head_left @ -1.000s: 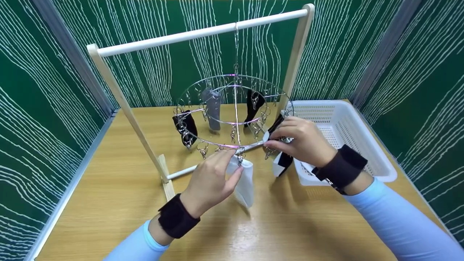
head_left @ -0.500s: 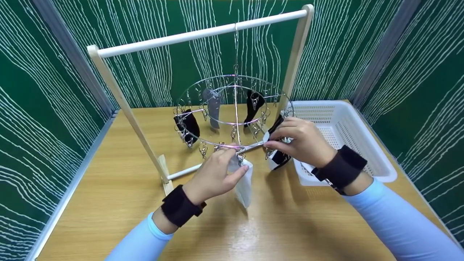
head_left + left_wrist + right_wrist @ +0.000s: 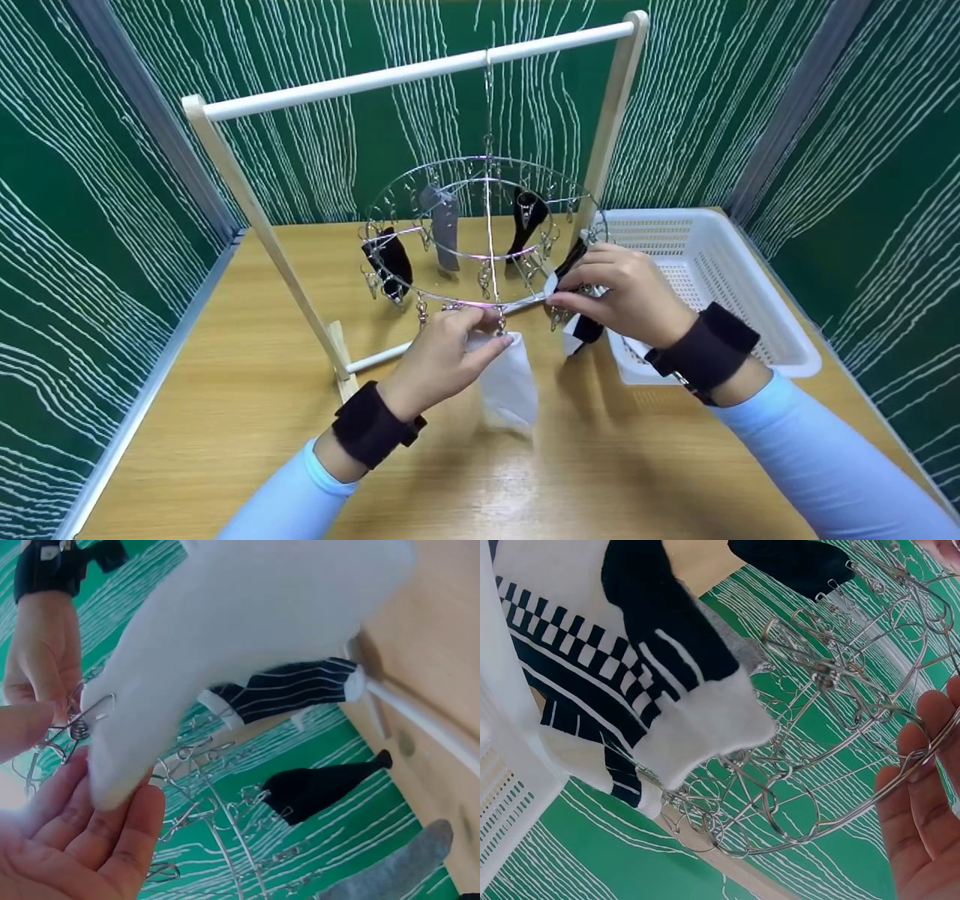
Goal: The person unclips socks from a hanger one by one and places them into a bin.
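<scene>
In the head view my left hand (image 3: 439, 356) is at the near side of a round metal sock hanger (image 3: 465, 301). Its thumb and fingers close around a small wire clip (image 3: 79, 727). From that clip hangs a white sock (image 3: 511, 386); the fingers lie behind its cuff in the left wrist view. My right hand (image 3: 622, 289) grips the hanger's outer ring on the right, its fingers (image 3: 922, 802) bent against the wire in the right wrist view. Beside it hangs a black-and-white checkered sock (image 3: 577, 645) with a white cuff.
A white rail (image 3: 420, 73) on a wooden stand carries the hanger. Other socks hang around it: a black one (image 3: 391, 262) at left, a grey one (image 3: 445, 236) and another black one (image 3: 527, 221) behind. At right stands a white plastic basket (image 3: 757, 300) on the wooden table (image 3: 247, 420).
The white sock has turned and now shows its broad side. My left hand has shifted slightly at the clip. The right hand stays in place, while the black-and-white sock beneath it has swung.
</scene>
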A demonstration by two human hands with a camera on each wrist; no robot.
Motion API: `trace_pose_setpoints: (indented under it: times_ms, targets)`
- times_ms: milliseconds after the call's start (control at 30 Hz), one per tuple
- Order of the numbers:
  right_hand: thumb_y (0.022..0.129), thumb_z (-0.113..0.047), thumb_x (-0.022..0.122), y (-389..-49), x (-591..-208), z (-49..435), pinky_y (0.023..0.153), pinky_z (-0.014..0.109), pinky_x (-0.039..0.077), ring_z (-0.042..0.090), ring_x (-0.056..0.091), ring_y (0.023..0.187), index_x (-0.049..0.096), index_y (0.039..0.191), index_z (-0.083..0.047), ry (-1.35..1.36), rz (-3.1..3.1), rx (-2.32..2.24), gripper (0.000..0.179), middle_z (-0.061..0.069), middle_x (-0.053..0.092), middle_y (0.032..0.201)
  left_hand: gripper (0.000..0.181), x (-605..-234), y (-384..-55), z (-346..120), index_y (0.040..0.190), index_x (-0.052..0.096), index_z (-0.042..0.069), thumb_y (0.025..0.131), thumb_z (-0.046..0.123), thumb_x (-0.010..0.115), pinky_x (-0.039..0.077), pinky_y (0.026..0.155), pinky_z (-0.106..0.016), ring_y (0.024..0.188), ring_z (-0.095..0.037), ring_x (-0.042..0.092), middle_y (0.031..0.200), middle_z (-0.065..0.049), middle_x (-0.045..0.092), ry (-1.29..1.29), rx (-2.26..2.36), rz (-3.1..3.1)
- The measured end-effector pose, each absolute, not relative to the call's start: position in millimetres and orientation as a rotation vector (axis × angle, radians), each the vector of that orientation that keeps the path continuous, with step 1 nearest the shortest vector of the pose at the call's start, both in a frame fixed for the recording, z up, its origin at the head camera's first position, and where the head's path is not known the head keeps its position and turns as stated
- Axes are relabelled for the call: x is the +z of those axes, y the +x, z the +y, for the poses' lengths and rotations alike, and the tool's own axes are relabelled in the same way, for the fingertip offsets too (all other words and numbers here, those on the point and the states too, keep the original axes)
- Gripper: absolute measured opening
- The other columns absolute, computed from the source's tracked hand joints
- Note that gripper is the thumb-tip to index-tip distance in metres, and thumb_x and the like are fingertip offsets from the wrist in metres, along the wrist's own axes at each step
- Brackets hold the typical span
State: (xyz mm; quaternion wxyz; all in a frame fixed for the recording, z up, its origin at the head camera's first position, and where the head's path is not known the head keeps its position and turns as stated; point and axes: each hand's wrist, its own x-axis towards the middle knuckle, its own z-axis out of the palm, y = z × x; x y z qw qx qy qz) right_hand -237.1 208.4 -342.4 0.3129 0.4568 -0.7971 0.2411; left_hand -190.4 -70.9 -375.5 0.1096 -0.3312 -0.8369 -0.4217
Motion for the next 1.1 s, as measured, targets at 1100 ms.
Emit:
trace_pose_setpoints:
  times_ms: [1100]
  targets:
    - [0.072,0.002,0.094,-203.2,-381.8,214.0,0.08,0.016,0.059,0.023,0.071,0.073,0.078,0.093,-0.002,1.114,-2.007,0.944,0.026,0.008,0.078,0.085,0.012,-375.5,-190.4,-65.3,0.098,0.081,0.0,0.096,0.011,0.082,0.067,0.082,-0.032,0.085,-0.022,0.082,0.094,-0.011,0.084,-0.858,-1.24,-2.39]
